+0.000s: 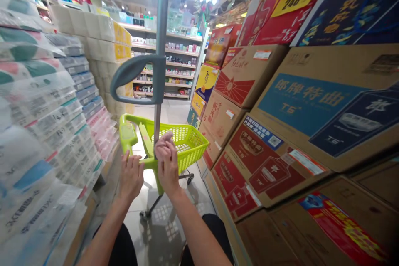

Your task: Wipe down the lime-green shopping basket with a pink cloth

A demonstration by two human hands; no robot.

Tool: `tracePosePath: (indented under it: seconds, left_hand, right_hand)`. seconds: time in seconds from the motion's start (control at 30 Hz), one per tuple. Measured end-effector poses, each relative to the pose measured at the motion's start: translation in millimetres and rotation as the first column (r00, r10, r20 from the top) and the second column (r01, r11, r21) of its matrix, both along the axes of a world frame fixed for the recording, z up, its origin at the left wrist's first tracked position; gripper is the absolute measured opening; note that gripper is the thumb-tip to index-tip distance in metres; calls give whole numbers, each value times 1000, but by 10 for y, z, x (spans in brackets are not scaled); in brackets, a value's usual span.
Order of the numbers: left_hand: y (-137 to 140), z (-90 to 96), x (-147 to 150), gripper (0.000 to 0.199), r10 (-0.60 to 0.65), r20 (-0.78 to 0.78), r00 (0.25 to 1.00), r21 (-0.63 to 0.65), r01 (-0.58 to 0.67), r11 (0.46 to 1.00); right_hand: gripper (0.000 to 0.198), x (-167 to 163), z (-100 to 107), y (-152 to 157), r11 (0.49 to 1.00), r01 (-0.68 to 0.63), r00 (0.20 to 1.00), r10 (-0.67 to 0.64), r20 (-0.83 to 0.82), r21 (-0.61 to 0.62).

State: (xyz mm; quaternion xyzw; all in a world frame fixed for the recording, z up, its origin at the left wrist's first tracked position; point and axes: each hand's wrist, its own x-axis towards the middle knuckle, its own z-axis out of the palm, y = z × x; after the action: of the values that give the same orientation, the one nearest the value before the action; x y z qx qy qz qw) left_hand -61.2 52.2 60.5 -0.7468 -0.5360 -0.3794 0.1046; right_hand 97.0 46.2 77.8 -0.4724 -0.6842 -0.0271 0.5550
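Note:
A lime-green shopping cart [190, 156] with a perforated basket stands in front of me on thin legs with casters. My left hand [133, 174] has its fingers curled over the cart's near handle bar. My right hand [169, 170] is closed around a crumpled pink cloth [165, 142], at the right end of that bar. A grey pole [162, 12] with a looped grey handle [116, 85] rises upright just left of the cloth. Its lower end is at my right hand; whether my fingers also grip it is hard to tell. The visible part of the basket holds nothing.
Stacked cardboard cartons [299, 91] line the right side closely. Plastic-wrapped paper packs [59, 108] are piled high on the left. Shelves of small goods [183, 52] stand at the aisle's far end. Tiled floor [174, 110] runs between the stacks.

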Motion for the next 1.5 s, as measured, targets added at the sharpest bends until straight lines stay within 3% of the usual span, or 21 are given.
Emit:
tracePosePath:
  seconds: [0.1, 0.2, 0.33, 0.43, 0.53, 0.7, 0.8, 0.93, 1.17, 1.37, 1.43, 1.5]
  left_hand:
    - [-116, 8, 99, 31, -47, 16, 999, -15, 47, 999]
    - [-240, -4, 211, 33, -95, 45, 995, -53, 97, 994]
    - [-407, -28, 394, 38, -112, 92, 989, -58, 117, 991]
    - [-481, 40, 462, 39, -150, 107, 983, -90, 160, 983]
    - [-435, 202, 439, 38, -177, 109, 978, -120, 190, 974]
    - [-190, 371, 412, 28, -253, -48, 966, -110, 247, 963]
    - [-109, 335, 442, 24, -307, -146, 940, -161, 284, 945]
    - [-123, 281, 492, 22, -276, -237, 931, -163, 242, 956]
    - [-385, 281, 722, 24, -201, -212, 956, -112, 181, 977]
    - [-572, 284, 831, 18, -219, -152, 964, -113, 203, 972]
    - [-592, 283, 807, 16, -250, -124, 960, -117, 236, 965]
    - [-608, 284, 771, 14, -269, -107, 957, -117, 256, 959]
  right_hand:
    - [31, -29, -80, -59, 998, -49, 998, 48, 49, 27]
    - [25, 26, 1, -69, 999, -22, 999, 23, -32, 30]
    - [31, 112, 144, -74, 986, 81, 991, -64, -119, 146]
    - [33, 197, 97, -172, 986, 125, 991, -120, -51, 115]
    - [30, 319, 160, -300, 994, 95, 995, -95, -9, 50]
    - [31, 435, 494, -293, 975, 169, 984, -157, -88, 144]
    - [34, 426, 360, -272, 981, 173, 985, -173, -5, 93]
    - [32, 461, 113, -330, 991, 135, 989, -134, 68, -3]
    - [34, 589, 647, -232, 956, 232, 973, -228, -45, 182]
    - [35, 654, 291, -403, 969, 180, 984, -177, -33, 169]
    - [32, 703, 324, -449, 977, 158, 987, -152, -50, 143]
    - [34, 739, 492, -438, 977, 157, 986, -147, -79, 141]
